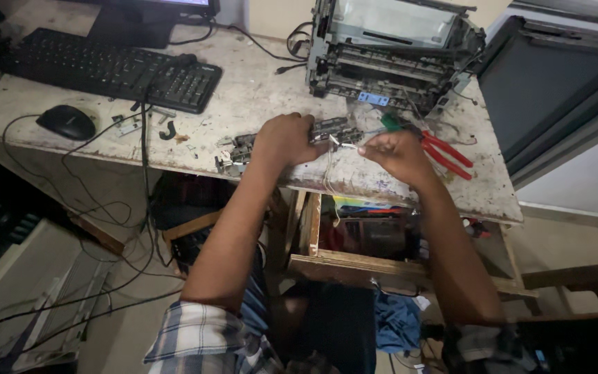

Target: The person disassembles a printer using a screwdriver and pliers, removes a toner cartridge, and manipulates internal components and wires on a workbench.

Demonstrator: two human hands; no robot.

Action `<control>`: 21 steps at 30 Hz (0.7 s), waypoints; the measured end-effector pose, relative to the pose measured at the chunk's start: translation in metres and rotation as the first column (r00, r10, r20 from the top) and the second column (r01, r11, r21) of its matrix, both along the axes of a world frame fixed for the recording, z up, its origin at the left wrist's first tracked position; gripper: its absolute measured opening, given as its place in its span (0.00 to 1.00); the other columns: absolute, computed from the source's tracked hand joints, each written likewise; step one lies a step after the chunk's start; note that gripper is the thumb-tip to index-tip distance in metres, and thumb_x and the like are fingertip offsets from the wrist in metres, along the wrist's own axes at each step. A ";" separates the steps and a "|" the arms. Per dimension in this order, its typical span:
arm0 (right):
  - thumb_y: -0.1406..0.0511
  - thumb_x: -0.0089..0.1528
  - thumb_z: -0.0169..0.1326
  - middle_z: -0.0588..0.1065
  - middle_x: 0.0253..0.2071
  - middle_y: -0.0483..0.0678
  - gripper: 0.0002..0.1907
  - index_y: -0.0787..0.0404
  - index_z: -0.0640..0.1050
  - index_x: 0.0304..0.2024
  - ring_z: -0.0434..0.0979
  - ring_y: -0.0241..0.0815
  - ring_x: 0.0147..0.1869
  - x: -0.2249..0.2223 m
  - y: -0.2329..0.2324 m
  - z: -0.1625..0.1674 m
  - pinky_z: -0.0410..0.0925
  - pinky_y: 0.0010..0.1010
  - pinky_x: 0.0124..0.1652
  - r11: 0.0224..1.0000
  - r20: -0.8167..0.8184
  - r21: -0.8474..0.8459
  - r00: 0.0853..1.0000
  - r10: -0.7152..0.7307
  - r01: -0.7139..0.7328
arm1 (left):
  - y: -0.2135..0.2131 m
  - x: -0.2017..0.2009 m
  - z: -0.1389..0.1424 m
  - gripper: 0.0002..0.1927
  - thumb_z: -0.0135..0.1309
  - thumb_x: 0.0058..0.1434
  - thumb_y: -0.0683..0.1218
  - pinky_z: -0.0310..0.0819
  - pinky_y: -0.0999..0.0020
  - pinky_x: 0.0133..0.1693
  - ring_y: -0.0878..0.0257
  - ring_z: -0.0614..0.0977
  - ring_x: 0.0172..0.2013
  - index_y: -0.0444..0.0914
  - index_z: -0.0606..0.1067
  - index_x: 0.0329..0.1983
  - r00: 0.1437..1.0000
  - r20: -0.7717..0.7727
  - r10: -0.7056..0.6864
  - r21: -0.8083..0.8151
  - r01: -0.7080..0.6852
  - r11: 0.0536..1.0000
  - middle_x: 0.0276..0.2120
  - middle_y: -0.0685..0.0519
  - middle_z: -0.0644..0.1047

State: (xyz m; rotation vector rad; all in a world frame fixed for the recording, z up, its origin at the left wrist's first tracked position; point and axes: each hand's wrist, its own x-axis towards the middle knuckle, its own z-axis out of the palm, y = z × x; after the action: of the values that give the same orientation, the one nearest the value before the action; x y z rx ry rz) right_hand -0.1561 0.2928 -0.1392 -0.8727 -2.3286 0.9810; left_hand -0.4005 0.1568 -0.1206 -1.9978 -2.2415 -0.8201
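My left hand (286, 138) is closed over a long dark mechanical assembly (332, 128) that lies on the worn table (257, 90). Its left end (237, 154) sticks out past my wrist near the table's front edge. My right hand (397, 154) pinches thin pale wires (346, 145) that run from the assembly's right end, and some of these wires hang down over the table edge. A green-handled tool (390, 122) lies just behind my right hand.
An opened printer chassis (389, 55) stands at the back of the table. Red-handled pliers (446, 154) lie right of my hand. A black keyboard (112, 66), a mouse (68, 122) and cables lie left. A dark panel (555, 83) leans at right; an open drawer (368, 239) sits below.
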 end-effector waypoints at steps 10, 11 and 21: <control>0.63 0.69 0.48 0.81 0.48 0.45 0.14 0.56 0.80 0.53 0.77 0.35 0.44 0.002 0.008 0.015 0.70 0.27 0.45 0.880 -0.644 -0.446 0.741 -0.190 -0.162 | 0.005 -0.004 -0.005 0.31 0.58 0.52 0.67 0.76 0.48 0.43 0.40 0.82 0.39 0.35 0.80 0.40 0.999 -0.033 -0.036 0.010 0.037 0.999 0.34 0.38 0.81; 0.62 0.69 0.48 0.80 0.52 0.44 0.14 0.52 0.77 0.55 0.77 0.35 0.50 0.001 0.009 0.014 0.69 0.28 0.49 0.892 -0.632 -0.423 0.757 -0.164 -0.159 | 0.005 -0.005 -0.006 0.30 0.58 0.52 0.66 0.76 0.48 0.43 0.40 0.82 0.39 0.36 0.80 0.40 0.999 -0.018 -0.036 0.020 0.037 0.999 0.34 0.38 0.81; 0.60 0.59 0.66 0.82 0.40 0.53 0.13 0.61 0.82 0.41 0.82 0.47 0.44 -0.008 -0.014 0.005 0.73 0.38 0.45 0.827 0.104 0.529 0.982 0.160 -0.190 | 0.008 -0.006 -0.008 0.27 0.57 0.53 0.64 0.76 0.48 0.44 0.41 0.82 0.41 0.36 0.80 0.39 1.000 0.011 -0.021 -0.019 0.021 1.000 0.36 0.39 0.81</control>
State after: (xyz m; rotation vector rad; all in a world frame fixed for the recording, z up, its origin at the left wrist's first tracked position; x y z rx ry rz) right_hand -0.1641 0.2784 -0.1341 -0.4637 -2.5663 0.3168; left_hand -0.4067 0.1649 -0.1287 -2.0337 -2.2462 -0.8170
